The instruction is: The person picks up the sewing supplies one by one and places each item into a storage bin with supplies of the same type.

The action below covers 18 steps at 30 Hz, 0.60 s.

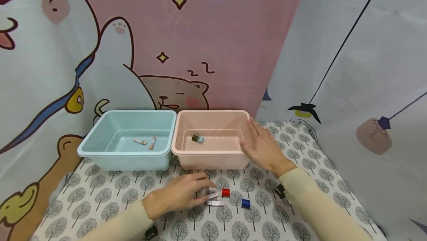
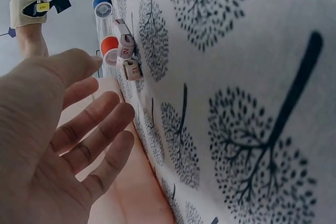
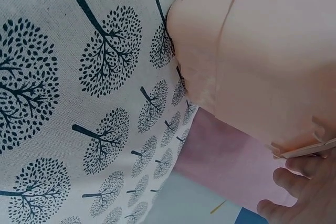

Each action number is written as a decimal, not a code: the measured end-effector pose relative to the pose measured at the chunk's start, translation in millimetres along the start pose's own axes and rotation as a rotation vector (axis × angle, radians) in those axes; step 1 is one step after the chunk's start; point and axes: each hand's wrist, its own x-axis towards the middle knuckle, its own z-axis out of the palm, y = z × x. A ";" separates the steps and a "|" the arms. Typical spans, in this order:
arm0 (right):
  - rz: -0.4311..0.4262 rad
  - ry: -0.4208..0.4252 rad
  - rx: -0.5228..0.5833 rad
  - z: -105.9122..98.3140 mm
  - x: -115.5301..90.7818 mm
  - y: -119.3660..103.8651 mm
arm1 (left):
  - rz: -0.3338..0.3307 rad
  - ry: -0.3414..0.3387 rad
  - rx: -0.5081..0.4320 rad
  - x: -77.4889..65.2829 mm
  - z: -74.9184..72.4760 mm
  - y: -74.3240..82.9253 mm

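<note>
My left hand (image 1: pixel 181 193) reaches low over the cloth, thumb and fingers apart, holding nothing. Right by its fingertips lie two folded pale measuring tapes (image 1: pixel 215 203), their printed numbers visible on a tape (image 2: pixel 131 70) in the left wrist view. Beside them stand a red thread spool (image 1: pixel 225 192) and a blue thread spool (image 1: pixel 245 203). My right hand (image 1: pixel 263 146) rests with extended fingers on the right rim of the pink bin (image 1: pixel 210 152). Inside that bin are a dark green spool (image 1: pixel 194 138) and a light blue spool (image 1: pixel 200 139).
Left of the pink bin, side by side with it, stands a light blue bin (image 1: pixel 123 153) with two small folded strips (image 1: pixel 152 143) inside. Tree-patterned cloth (image 1: pixel 210 230) covers the table. Printed curtains (image 1: pixel 233 29) hang behind and along the right.
</note>
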 end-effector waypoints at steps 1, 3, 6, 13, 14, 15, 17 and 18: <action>0.001 -0.001 0.000 -0.1 -0.1 0.1 | -0.008 -0.003 -0.005 0.6 0.9 0.0; 0.005 -0.006 0.002 -0.6 -0.9 0.2 | -0.021 -0.008 -0.009 1.4 2.7 0.3; 0.010 -0.016 0.005 -0.4 -0.9 0.4 | -0.030 -0.019 -0.022 2.4 5.3 0.2; 0.003 -0.008 0.005 -1.8 0.1 0.7 | -0.013 -0.031 -0.017 5.2 7.5 -0.2; 0.003 -0.006 0.005 -1.9 0.3 0.5 | -0.009 -0.030 -0.014 5.7 7.5 -0.3; 0.002 -0.007 0.006 -2.0 0.4 0.4 | -0.007 -0.028 -0.012 6.1 7.4 -0.4; 0.000 -0.005 0.002 -2.0 0.4 0.0 | -0.004 -0.026 -0.010 6.7 7.4 -0.5; 0.001 -0.006 0.001 -2.1 0.2 -0.2 | -0.002 -0.025 -0.005 7.1 7.6 -0.7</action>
